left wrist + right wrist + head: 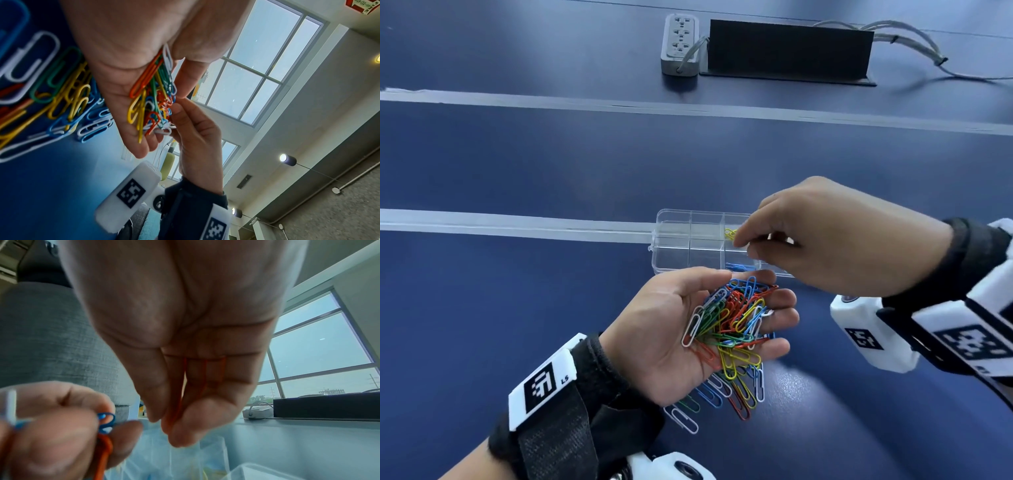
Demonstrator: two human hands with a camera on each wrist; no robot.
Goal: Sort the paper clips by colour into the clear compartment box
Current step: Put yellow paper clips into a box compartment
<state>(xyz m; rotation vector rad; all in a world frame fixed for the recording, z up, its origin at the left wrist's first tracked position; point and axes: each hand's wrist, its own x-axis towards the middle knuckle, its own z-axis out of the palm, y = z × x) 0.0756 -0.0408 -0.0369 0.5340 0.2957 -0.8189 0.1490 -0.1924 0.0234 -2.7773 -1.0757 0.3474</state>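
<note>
My left hand [756, 301] lies palm up above the blue table and cups a heap of mixed paper clips [736, 325] in red, yellow, blue, green and white. The clear compartment box [688, 240] sits just beyond it. A yellow clip [730, 234] lies in a far compartment and blue clips [738, 267] in a near one. My right hand [743, 248] hovers over the box's right part. In the right wrist view its thumb and fingers [180, 434] pinch a red clip [176, 402]. The box's right end is hidden behind that hand.
Several loose clips [722, 401] lie on the table under my left hand. A grey power strip [680, 44], a black stand [787, 51] and cables [914, 37] are at the far edge. White tape lines [517, 222] cross the table [517, 164].
</note>
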